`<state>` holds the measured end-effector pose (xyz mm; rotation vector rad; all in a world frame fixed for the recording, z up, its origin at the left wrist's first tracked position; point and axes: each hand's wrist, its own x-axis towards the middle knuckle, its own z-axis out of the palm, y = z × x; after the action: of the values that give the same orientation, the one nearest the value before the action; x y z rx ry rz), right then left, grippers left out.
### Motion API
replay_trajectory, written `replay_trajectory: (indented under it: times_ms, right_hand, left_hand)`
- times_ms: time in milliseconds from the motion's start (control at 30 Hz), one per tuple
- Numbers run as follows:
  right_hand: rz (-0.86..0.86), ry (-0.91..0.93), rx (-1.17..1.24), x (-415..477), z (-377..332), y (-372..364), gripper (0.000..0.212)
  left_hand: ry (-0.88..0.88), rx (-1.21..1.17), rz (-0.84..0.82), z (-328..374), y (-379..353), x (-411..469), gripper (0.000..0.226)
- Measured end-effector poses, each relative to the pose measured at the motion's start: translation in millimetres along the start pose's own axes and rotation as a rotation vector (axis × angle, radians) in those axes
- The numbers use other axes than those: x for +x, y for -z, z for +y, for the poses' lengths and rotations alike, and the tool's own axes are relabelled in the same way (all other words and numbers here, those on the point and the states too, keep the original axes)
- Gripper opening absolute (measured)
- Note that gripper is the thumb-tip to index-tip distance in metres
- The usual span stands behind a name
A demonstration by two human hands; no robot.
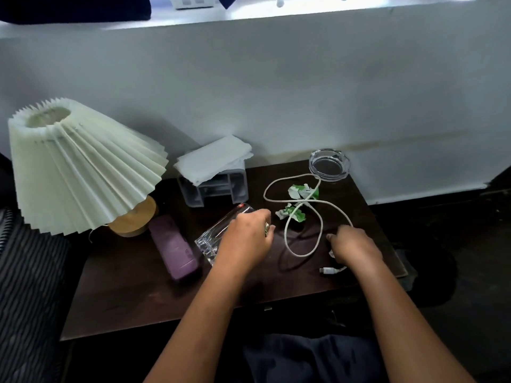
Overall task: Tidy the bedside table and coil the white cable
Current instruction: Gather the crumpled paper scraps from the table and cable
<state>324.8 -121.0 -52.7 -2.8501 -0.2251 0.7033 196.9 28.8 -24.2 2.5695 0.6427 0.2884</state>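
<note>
Pleated cream paper forms the shade of the lamp (83, 164) at the far left of the dark table (132, 294), its wooden base just behind a purple case (174, 246) lying flat. Behind these, a stack of white napkins (214, 160) sits on a small grey rack (214, 190). A clear glass bottle (221, 230) lies on its side, and the left hand (247, 239) rests over it, fingers curled down; whether it actually grips the bottle cannot be told. Right of it lie crumpled green-and-white wrappers (297, 201), with the white cable (304, 217) sprawled over them in loose, crossing loops that reach the glass ashtray (329, 164) at the back. The right hand (352, 246) is closed low over the cable near its plug end, apparently pinching it. By the look of things the tidying has barely begun: the cable is uncoiled, the scraps uncollected, the bottle still down.
</note>
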Motion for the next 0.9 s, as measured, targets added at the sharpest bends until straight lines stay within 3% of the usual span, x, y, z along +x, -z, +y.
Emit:
replay_trajectory:
  times_ms: [133, 267, 367, 567, 733, 900]
  right_hand:
    - [0.155, 0.142, 0.28, 0.0, 2.9, 11.0, 0.04]
    - [0.405, 0.219, 0.399, 2.2, 9.2, 27.2, 0.046]
    - [0.573, 0.214, 0.384, 17.5, 14.0, 37.6, 0.031]
    - [0.464, 0.314, 0.288, 52.5, -4.1, 28.3, 0.015]
    - [0.298, 0.481, 0.236, 58.2, -19.3, 18.8, 0.044]
    - [0.23, 0.501, 0.133, 59.0, -24.3, 9.1, 0.044]
  left_hand:
    - [0.007, 0.0, 0.001, 12.9, -22.5, -1.2, 0.016]
    - [0.052, -0.058, -0.027, 16.7, -40.0, 4.1, 0.017]
    - [0.102, -0.11, -0.046, 13.7, -45.8, 11.5, 0.03]
    - [0.097, -0.154, -0.031, 12.9, -56.8, 13.9, 0.061]
    - [0.094, -0.158, -0.107, 11.0, -60.3, 18.2, 0.066]
    - [0.131, -0.093, -0.173, 10.2, -64.2, 19.0, 0.058]
